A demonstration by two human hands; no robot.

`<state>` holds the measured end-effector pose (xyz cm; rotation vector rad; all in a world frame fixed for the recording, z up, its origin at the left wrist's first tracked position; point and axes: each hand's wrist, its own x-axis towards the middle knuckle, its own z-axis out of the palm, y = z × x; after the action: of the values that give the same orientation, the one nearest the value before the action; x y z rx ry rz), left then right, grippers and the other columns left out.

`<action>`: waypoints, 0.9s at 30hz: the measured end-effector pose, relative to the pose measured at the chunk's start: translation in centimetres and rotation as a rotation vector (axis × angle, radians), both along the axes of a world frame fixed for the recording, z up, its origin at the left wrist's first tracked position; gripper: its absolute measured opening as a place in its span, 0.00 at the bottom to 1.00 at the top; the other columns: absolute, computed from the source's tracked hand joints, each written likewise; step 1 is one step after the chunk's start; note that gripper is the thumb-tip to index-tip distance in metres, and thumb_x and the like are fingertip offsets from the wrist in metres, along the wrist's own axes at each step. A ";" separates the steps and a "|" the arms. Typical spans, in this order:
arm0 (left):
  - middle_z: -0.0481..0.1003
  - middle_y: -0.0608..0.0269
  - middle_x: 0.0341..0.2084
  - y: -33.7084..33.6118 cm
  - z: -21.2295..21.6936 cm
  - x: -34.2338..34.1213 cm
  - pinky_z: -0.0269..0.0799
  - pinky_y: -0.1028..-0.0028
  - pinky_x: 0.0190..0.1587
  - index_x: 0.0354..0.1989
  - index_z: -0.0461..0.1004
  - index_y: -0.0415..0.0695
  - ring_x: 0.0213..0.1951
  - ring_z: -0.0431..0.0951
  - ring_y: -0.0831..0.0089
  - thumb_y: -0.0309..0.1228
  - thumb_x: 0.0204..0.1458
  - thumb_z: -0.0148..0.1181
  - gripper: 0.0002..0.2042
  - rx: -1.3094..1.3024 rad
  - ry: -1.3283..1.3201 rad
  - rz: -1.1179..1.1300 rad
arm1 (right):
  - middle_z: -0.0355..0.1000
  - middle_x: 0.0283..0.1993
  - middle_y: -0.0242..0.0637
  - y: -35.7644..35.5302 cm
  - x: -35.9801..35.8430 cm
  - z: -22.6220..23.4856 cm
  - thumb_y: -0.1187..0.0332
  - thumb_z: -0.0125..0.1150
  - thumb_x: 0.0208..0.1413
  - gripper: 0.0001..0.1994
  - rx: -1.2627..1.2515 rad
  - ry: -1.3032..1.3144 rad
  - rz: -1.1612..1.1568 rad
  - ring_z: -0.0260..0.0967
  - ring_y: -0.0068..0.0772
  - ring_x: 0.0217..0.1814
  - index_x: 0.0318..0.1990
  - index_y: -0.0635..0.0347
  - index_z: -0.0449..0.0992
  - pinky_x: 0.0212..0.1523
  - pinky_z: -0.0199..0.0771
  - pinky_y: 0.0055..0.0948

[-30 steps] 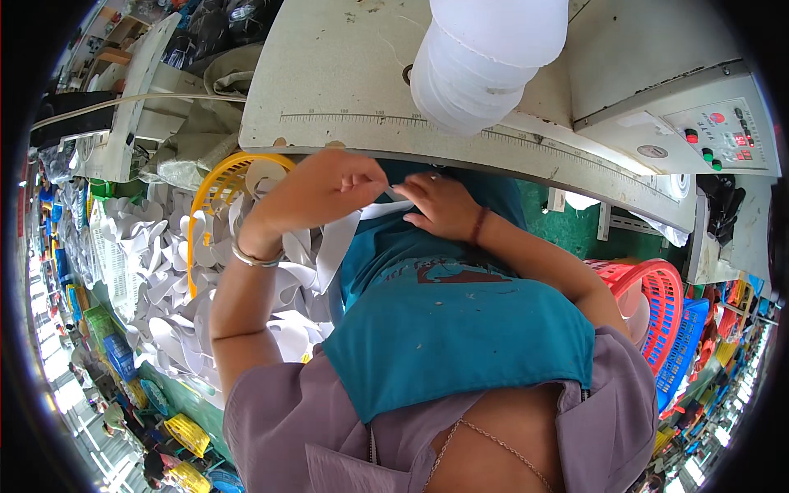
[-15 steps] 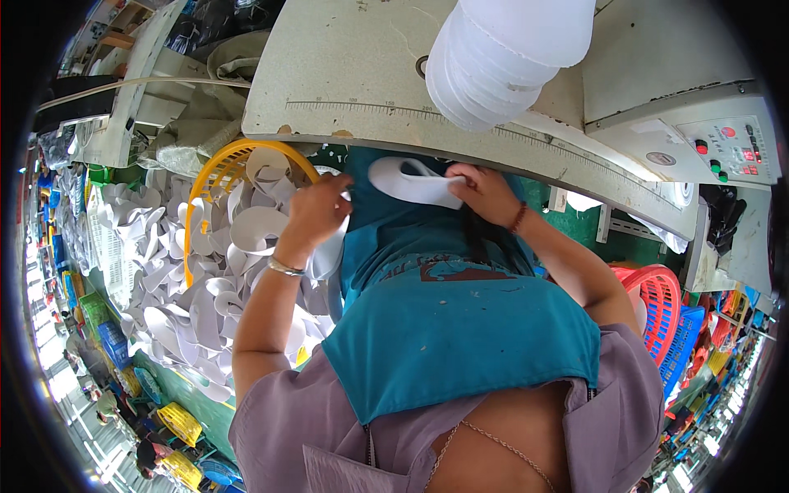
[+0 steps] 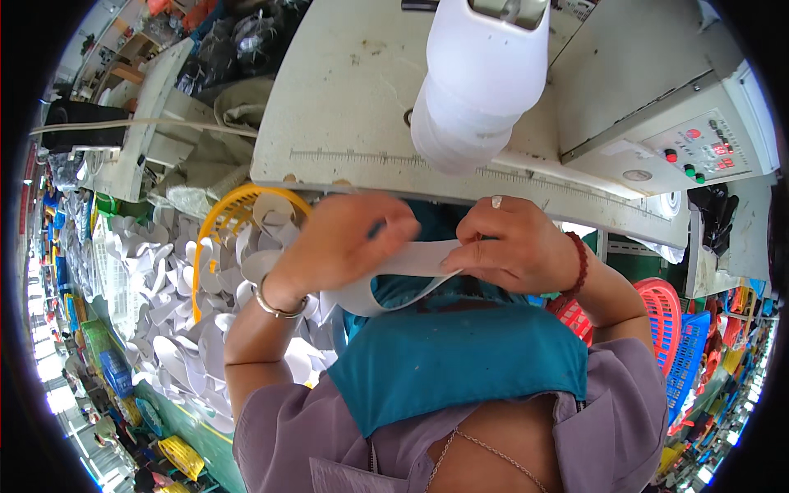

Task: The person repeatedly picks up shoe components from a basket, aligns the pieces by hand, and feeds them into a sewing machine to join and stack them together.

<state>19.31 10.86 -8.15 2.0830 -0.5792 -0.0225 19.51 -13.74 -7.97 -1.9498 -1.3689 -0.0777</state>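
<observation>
In front of my chest is a white, flat, flexible piece (image 3: 419,259), shaped like an insole and bent into a loop. Its right end is pinched between the thumb and fingers of my right hand (image 3: 514,246), which wears a ring and a red bead bracelet. Over the loop's left side is my left hand (image 3: 349,242), a bangle at its wrist. Motion smears its fingers, so whether they grip the piece cannot be made out. The teal apron (image 3: 460,353) lies behind the loop.
Beyond my hands is a machine table (image 3: 353,107) bearing a ruler scale, a stack of nested white pieces (image 3: 485,90) and a control panel (image 3: 699,152). Many loose white pieces (image 3: 177,345) and a yellow basket (image 3: 200,271) fill the left. Red (image 3: 662,316) and blue (image 3: 689,361) baskets stand right.
Both hands have come up closer to my chest, bringing the white piece with them. My left hand has moved right, from beside the yellow basket to over the loop. The view has shifted slightly.
</observation>
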 end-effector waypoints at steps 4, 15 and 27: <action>0.73 0.61 0.24 -1.9 1.7 1.6 0.66 0.75 0.29 0.33 0.73 0.38 0.23 0.72 0.70 0.38 0.52 0.56 0.13 0.078 0.516 -0.523 | 0.65 0.30 0.32 -0.2 0.9 3.0 0.73 0.65 0.39 0.13 0.157 -0.095 -0.059 0.64 0.34 0.29 0.36 0.50 0.75 0.28 0.65 0.30; 0.76 0.63 0.30 -4.8 10.3 4.3 0.68 0.82 0.30 0.37 0.70 0.40 0.29 0.73 0.82 0.35 0.53 0.58 0.11 -0.618 0.431 -0.341 | 0.70 0.38 0.31 -1.8 1.9 7.2 0.65 0.57 0.56 0.15 0.725 1.055 -0.053 0.66 0.18 0.39 0.46 0.66 0.69 0.40 0.65 0.19; 0.75 0.64 0.24 -5.6 16.1 12.2 0.68 0.78 0.28 0.32 0.75 0.38 0.26 0.74 0.79 0.27 0.50 0.54 0.06 -0.874 0.335 -0.378 | 0.73 0.30 0.31 -3.1 9.9 12.5 0.69 0.54 0.54 0.07 0.962 0.732 0.003 0.69 0.19 0.31 0.35 0.63 0.75 0.33 0.69 0.21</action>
<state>31.49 5.24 7.99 1.0778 -0.6195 -0.2798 29.45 -16.88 4.53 -0.9918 -0.6339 -0.0086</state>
